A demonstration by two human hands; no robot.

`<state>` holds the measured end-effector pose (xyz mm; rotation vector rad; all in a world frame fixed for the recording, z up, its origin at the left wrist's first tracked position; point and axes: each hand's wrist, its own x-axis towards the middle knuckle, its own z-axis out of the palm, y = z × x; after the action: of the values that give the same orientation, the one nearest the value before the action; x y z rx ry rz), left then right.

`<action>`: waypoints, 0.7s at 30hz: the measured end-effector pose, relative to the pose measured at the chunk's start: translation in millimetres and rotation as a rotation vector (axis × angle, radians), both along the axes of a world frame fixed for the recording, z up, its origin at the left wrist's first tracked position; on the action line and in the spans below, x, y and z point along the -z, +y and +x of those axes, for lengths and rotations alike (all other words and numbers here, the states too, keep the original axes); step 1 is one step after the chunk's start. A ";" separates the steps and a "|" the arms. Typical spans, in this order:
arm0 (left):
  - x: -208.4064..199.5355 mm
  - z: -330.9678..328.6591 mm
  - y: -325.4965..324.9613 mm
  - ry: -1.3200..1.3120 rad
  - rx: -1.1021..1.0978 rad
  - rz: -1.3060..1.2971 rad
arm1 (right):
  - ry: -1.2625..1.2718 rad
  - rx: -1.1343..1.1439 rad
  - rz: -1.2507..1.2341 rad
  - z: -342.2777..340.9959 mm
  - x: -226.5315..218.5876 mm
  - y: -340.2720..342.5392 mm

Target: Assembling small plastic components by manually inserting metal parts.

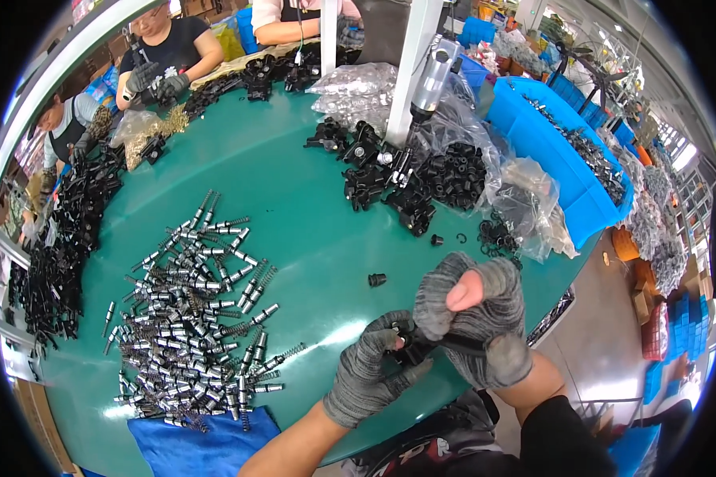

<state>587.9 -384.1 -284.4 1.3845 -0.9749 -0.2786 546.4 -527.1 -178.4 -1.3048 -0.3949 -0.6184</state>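
Note:
My left hand (pixel 364 380), in a grey knitted glove with bare fingertips, is closed around a black part (pixel 408 352) near the table's front edge. Right beside it, my right hand (pixel 485 306), gloved alike, curls its fingers around a dark elongated piece (pixel 463 344) that points toward the black part. My grip hides most of that piece, so its kind is unclear. A small black bushing (pixel 376 280) lies on the green table (pixel 318 238) beyond my hands. To the left spreads a heap of silvery metal plungers with springs (pixel 203 334).
Black bracket-like parts (pixel 366 179), black bushings (pixel 456 175) and black rings (pixel 497 236) lie at the back right. A power screwdriver (pixel 436 79) hangs by a white post (pixel 411 71). A blue bin (pixel 533 151) holds metal pieces. Co-workers (pixel 171 52) sit across the table.

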 end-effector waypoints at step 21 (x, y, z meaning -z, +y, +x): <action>-47.3 25.9 32.5 0.174 -0.212 0.010 | -0.036 -0.006 0.737 2.4 32.0 -67.5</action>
<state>613.8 -351.6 -237.1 1.4345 -0.6784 -0.2410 548.8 -594.6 -210.4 -0.5888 -0.1672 -0.6947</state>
